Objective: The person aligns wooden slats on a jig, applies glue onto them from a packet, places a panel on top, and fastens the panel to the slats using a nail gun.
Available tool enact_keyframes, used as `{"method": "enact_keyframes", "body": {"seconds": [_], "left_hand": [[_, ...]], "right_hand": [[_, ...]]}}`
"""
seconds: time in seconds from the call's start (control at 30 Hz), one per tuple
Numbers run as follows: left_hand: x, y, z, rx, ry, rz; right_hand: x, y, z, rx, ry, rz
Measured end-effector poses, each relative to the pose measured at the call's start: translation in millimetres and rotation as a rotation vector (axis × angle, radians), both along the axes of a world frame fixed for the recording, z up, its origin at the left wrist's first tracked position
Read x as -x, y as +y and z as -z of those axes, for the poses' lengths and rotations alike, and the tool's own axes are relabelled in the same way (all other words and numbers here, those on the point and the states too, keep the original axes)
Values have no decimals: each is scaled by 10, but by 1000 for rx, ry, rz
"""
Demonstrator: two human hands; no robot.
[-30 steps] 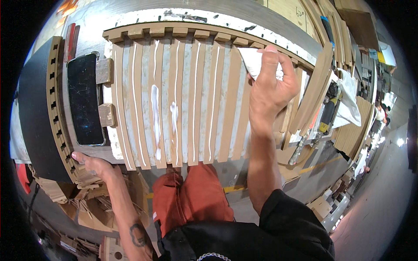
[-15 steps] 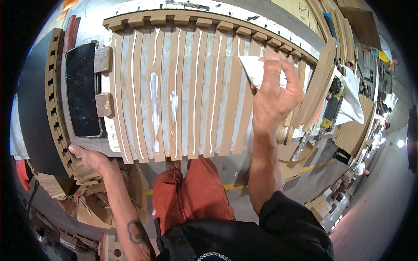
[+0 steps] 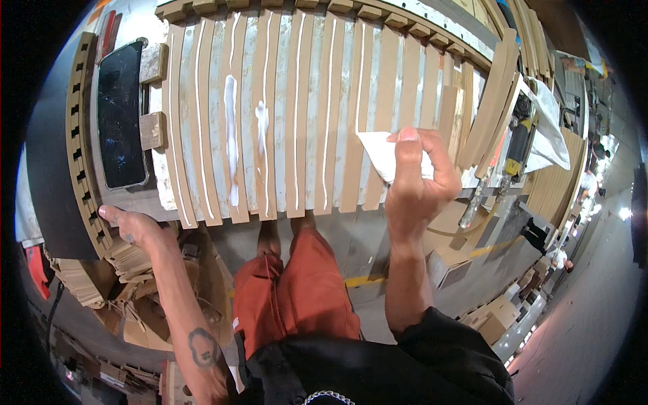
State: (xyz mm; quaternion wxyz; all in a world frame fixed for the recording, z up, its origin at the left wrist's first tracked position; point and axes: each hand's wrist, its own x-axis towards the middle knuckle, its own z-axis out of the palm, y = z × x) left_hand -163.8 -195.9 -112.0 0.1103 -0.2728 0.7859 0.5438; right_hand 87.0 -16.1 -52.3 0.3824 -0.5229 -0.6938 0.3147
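My right hand (image 3: 424,182) is closed round a white cone-shaped bag (image 3: 379,154), its pointed tip on a brown strip and a line of white glue (image 3: 359,81) running away from it. Several brown strips (image 3: 312,101) lie side by side on the table, many bearing a similar white line. Wider white smears (image 3: 231,128) sit on and between strips at the middle left. At the table's near left edge rests my left hand (image 3: 138,229), thumb stretched out beside a notched brown strip (image 3: 79,145). Its other fingers are mostly hidden, and nothing shows in it.
A phone with a dark screen (image 3: 123,118) lies left of the strips, by two small wooden blocks (image 3: 152,130). Along the far side runs a notched rail (image 3: 317,5). Loose boards (image 3: 491,101) and a tool with a black and yellow handle (image 3: 518,150) lie to the right.
My right hand has drawn the bag toward me along the strip, lengthening the glue line behind its tip. The view has shifted slightly; my left hand stays at the edge.
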Motion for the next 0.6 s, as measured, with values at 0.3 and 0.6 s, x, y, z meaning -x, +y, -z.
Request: {"method": "enact_keyframes", "body": {"seconds": [0.3, 0.6], "left_hand": [[46, -105, 87, 14, 36, 22], [1, 2, -41, 16, -47, -29]], "right_hand": [[-306, -381, 44, -39, 66, -79], [-451, -606, -39, 65, -56, -112]]}}
